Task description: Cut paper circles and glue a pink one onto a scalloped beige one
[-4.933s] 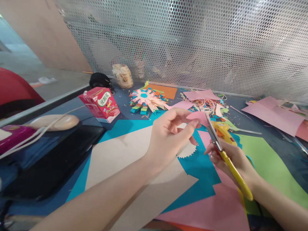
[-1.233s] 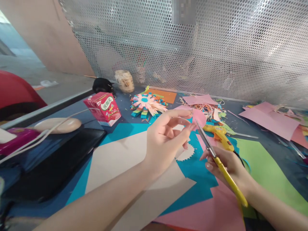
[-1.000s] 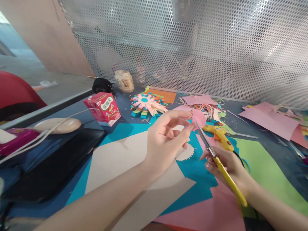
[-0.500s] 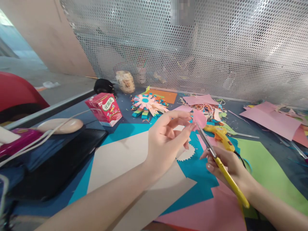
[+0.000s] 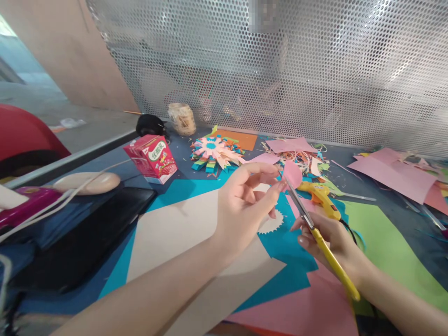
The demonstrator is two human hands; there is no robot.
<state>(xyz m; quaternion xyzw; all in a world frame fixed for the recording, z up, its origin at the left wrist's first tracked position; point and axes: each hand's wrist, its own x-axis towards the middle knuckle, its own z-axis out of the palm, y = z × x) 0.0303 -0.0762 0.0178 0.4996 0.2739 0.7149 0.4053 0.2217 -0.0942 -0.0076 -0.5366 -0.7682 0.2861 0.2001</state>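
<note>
A small rounded piece of pink paper (image 5: 293, 174) is pinched between the thumb and fingers of my left hand (image 5: 247, 200). In my right hand (image 5: 334, 245) are scissors (image 5: 324, 247) with yellow handles. Their blade tips touch the lower left edge of the pink paper; I cannot tell how far the blades are apart. Below my left hand lies a pale paper disc with a scalloped edge (image 5: 271, 223), partly hidden by the fingers. It rests on blue paper (image 5: 290, 270) beside a large off-white sheet (image 5: 175, 233).
A yellow glue gun (image 5: 324, 198) lies behind my right hand. Further back are a layered paper flower (image 5: 213, 149), paper scraps (image 5: 297, 161) and a pink drink carton (image 5: 154, 158). A black tablet-like slab (image 5: 87, 242) is at left, green paper (image 5: 388, 252) at right. A perforated metal panel (image 5: 224, 60) borders the back.
The pink paper has turned and shifted very slightly right in my left hand. The scissors have tilted a little with my right hand. Everything else stays in place.
</note>
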